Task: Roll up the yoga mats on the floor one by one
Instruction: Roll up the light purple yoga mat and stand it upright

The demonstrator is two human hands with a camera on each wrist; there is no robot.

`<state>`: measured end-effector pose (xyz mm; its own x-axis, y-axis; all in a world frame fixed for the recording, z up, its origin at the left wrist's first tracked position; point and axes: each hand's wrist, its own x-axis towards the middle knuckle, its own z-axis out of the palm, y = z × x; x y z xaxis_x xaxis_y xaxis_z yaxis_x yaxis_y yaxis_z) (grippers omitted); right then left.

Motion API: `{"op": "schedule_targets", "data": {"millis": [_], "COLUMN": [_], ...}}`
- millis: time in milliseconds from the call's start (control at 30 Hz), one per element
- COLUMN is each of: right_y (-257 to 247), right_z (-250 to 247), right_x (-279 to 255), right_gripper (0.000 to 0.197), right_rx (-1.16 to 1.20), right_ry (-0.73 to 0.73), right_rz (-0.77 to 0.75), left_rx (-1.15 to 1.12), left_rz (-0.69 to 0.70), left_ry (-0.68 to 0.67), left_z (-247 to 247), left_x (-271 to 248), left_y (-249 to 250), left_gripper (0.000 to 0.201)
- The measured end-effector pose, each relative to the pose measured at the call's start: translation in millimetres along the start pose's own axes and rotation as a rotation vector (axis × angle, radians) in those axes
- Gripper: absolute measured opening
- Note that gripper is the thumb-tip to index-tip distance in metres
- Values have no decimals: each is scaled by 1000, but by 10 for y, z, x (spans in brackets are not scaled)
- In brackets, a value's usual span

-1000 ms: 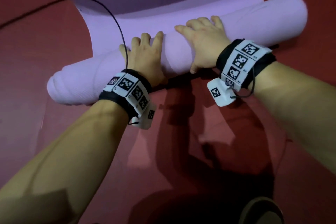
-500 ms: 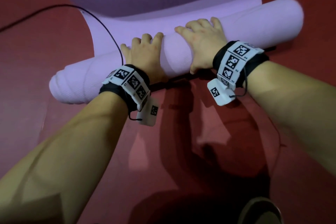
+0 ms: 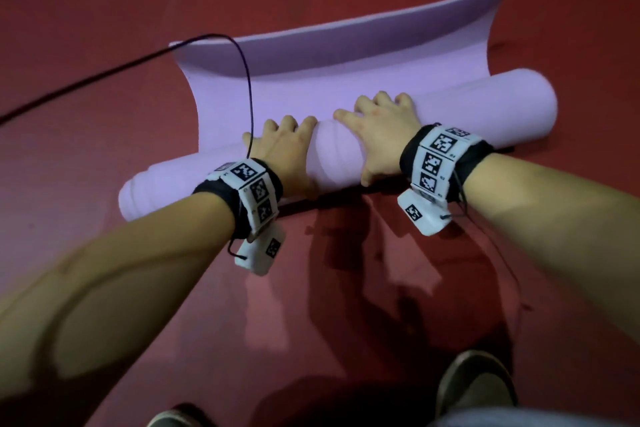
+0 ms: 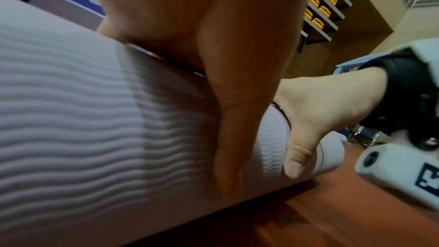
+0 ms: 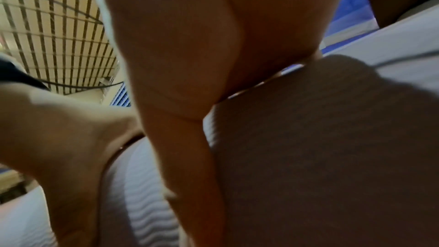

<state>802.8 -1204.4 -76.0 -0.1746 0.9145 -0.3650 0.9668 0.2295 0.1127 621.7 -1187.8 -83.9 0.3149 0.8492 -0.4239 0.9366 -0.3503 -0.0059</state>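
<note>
Glossy red floor, lilac ribbed foam yoga mat mostly rolled into a tube at centre, loose flap curling up at 12 o'clock, left hand and right hand side by side clamped over the tube, fingers wrapping its far side

Lilac mat w/ wavy ribs, red floor, blk cable, 2 blk/wht checker-tag wristbands.

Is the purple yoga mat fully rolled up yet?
Partly rolled: the yoga mat forms a thick roll under the left hand and right hand, but a short stretch beyond lies unrolled, its far edge curling up.
</note>
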Motion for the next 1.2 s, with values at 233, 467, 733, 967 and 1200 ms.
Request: {"op": "schedule_targets", "data": {"millis": [233, 467, 733, 967, 1200], "right_y": [-31, 41, 38, 171, 180], "right_z": [78, 62, 178, -51, 91], "right_x": [-313, -235, -228, 125, 18], "right_gripper": [116, 123, 134, 126, 125], "right_rx": [16, 86, 7, 168, 90], "right_ry": [-177, -266, -144, -292, -93], "right_rz": [-50, -74, -95, -123, -150], "left_rx": [-57, -151, -307, -115, -202], "left_rz": [47, 57, 77, 80, 76], "left_ry": [-155, -283, -435, -139, -216], "left_z": [166, 77, -128, 32, -149], "left_x": [-323, -174, 92, -108, 112], "left_y": [99, 59, -54, 6, -92], "left_gripper": [115, 102, 129, 129, 133]}}
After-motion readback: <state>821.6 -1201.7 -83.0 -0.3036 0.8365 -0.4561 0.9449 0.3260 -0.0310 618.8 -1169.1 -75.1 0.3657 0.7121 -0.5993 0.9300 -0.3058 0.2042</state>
